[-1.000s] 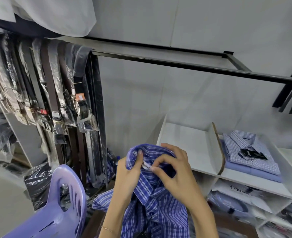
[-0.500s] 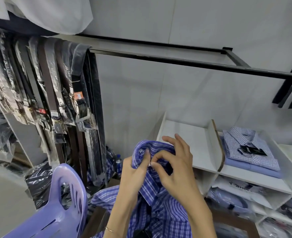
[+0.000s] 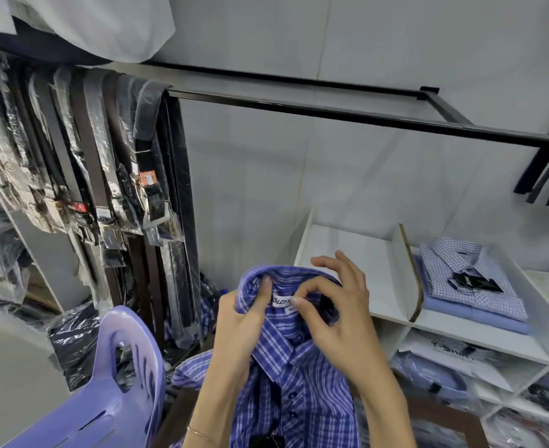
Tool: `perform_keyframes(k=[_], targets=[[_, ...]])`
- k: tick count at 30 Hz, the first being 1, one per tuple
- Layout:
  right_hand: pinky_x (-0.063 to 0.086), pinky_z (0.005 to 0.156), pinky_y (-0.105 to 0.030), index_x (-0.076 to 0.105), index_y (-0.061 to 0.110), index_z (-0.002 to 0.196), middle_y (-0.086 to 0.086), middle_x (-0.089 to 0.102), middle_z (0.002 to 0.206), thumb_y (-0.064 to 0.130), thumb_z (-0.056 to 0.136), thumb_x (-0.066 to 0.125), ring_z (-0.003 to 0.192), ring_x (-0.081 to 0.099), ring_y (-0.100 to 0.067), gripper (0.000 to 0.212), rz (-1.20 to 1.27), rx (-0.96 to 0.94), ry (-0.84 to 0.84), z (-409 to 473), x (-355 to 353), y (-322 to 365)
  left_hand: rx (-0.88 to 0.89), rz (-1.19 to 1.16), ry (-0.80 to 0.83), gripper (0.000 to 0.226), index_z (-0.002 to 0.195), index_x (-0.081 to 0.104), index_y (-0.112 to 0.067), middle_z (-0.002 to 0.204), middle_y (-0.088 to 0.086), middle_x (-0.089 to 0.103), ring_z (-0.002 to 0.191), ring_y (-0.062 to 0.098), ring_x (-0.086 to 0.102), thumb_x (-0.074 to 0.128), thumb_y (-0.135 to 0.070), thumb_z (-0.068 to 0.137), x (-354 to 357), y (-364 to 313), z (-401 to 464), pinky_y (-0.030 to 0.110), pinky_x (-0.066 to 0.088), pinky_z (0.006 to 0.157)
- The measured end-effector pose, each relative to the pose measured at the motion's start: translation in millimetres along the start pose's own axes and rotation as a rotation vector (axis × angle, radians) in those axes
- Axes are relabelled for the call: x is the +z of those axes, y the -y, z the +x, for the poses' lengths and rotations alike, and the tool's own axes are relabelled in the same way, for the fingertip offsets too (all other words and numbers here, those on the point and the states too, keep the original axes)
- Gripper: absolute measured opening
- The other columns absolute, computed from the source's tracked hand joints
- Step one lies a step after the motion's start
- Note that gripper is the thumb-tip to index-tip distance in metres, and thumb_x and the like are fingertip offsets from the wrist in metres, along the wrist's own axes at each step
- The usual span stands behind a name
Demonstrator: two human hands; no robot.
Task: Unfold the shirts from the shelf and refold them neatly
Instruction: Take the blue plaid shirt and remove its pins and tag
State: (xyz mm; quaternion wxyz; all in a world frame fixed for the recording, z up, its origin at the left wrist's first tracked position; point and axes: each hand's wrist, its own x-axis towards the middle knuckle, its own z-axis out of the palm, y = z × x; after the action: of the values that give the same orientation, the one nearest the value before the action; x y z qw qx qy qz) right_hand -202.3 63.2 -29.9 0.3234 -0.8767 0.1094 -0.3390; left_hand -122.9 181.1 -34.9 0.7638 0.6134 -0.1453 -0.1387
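At chest height before the shelf (image 3: 357, 253), the blue plaid shirt (image 3: 286, 376) hung from both hands by its collar (image 3: 266, 344). Over the last second the collar had been worked open, so the white label (image 3: 282, 300), half hidden a moment earlier, now showed between the thumbs. The left hand (image 3: 237, 321) gripped the collar's left side, thumb pressed inside the neckband; the right hand (image 3: 334, 315) pinched the fabric just beside the label, its outer fingers spread upward. That suggested the shirt was being squared at the neck, with the folding proper not yet begun. No work surface showed under the shirt. Beyond it the shelf's near compartment lay bare, and folded shirts (image 3: 470, 279) were stacked in the next one. Wrapped belts (image 3: 105, 163) hung from a black rail (image 3: 331, 108) on the left, and a purple chair (image 3: 105, 399) stood below.
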Motion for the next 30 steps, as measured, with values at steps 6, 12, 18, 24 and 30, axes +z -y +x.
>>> perform_keyframes(k=[6, 12, 18, 24, 30], targets=[[0.018, 0.111, -0.034, 0.06, 0.036, 0.076, 0.022, 0.045, 0.129, 0.04, 0.08, 0.059, 0.14, 0.017, 0.0, 0.006, 0.028, 0.016, -0.091, 0.5, -8.3, -1.5, -0.197, -0.036, 0.173, 0.022, 0.098, 0.072, -0.011, 0.093, 0.009, 0.075, 0.087, 0.025, 0.072, 0.061, -0.028, 0.089, -6.7, -3.9, -2.3, 0.042, 0.056, 0.081], [0.018, 0.109, -0.032, 0.059, 0.036, 0.076, 0.022, 0.046, 0.128, 0.046, 0.079, 0.053, 0.139, 0.018, 0.002, 0.012, 0.021, 0.023, -0.109, -0.9, -8.9, 2.8, -0.236, -0.036, 0.263, 0.031, 0.1, 0.071, -0.014, 0.094, 0.008, 0.075, 0.088, 0.024, 0.073, 0.075, -0.028, 0.072, -9.6, -8.3, -7.0, 0.04, 0.056, 0.081], [0.023, 0.106, -0.024, 0.064, 0.041, 0.09, 0.021, 0.041, 0.136, 0.029, 0.086, 0.068, 0.138, 0.022, -0.001, 0.013, 0.091, 0.051, 0.008, -5.1, -17.8, 5.8, -0.121, -0.01, 0.157, 0.014, 0.097, 0.071, -0.013, 0.09, 0.007, 0.076, 0.083, 0.024, 0.073, 0.069, -0.019, 0.084, -12.0, -7.3, -6.6, 0.038, 0.058, 0.078], [0.015, 0.115, -0.037, 0.064, 0.039, 0.078, 0.033, 0.032, 0.138, 0.038, 0.08, 0.07, 0.141, 0.002, 0.005, 0.006, 0.025, 0.065, 0.193, -9.1, -16.5, 6.0, -0.01, 0.058, 0.086, 0.01, 0.091, 0.072, -0.014, 0.083, 0.004, 0.075, 0.078, 0.02, 0.072, 0.07, -0.021, 0.084, -11.7, -7.1, -6.9, 0.036, 0.058, 0.073], [0.012, 0.114, -0.031, 0.061, 0.037, 0.079, 0.021, 0.034, 0.143, 0.046, 0.081, 0.063, 0.143, 0.002, 0.0, 0.009, -0.041, -0.029, 0.125, -9.0, -5.2, 9.3, 0.064, 0.079, 0.05, 0.008, 0.086, 0.073, -0.011, 0.082, 0.01, 0.074, 0.081, 0.028, 0.072, 0.068, -0.017, 0.087, 0.3, -6.3, -12.8, 0.048, 0.057, 0.079]])
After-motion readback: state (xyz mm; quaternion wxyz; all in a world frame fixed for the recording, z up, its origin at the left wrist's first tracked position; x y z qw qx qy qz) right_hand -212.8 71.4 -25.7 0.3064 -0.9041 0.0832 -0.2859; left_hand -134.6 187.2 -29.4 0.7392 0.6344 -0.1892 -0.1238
